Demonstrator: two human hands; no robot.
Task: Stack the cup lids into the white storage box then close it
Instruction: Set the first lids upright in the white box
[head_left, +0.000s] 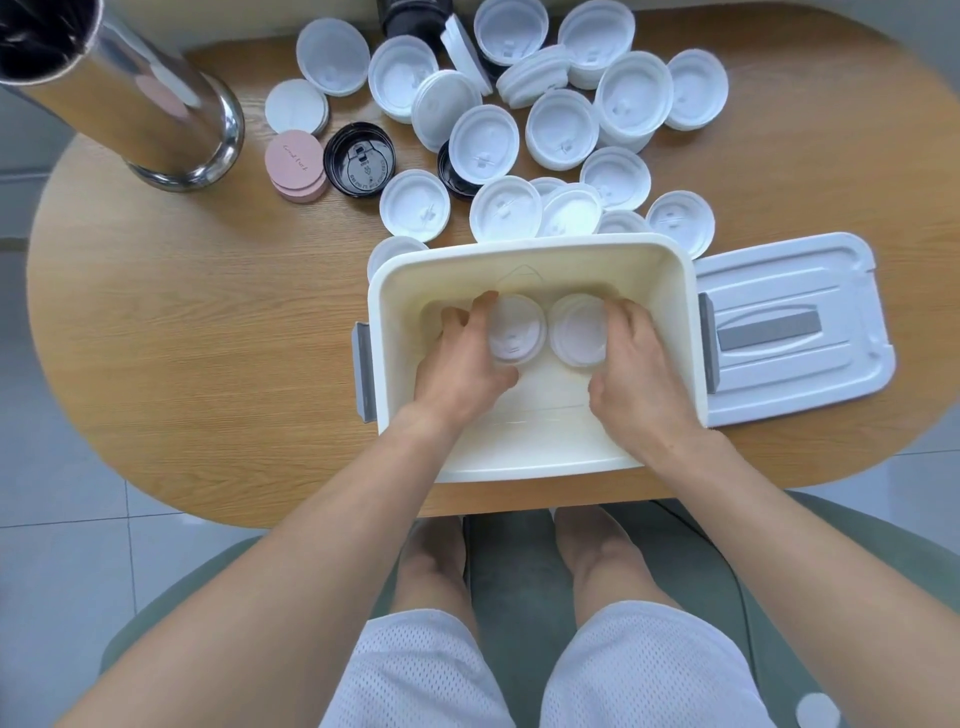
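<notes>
White plastic cup lids (518, 328) are going down inside the cream rectangular storage box (524, 249); left hand (460, 358) and right hand (636, 358) are each curling fingers round one. Next, I'd judge, releasing and reaching for the loose pile (561, 130).

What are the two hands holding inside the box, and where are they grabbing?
Each hand holds a white cup lid by its rim: left hand one lid, right hand the other.

it looked like a café or break room rather than a workshop. an oval wood-grain desk (208, 338) stood on pale floor tiles (31, 519), strewn with disposable cup lids (561, 127) beside a steel canister (156, 104).
</notes>
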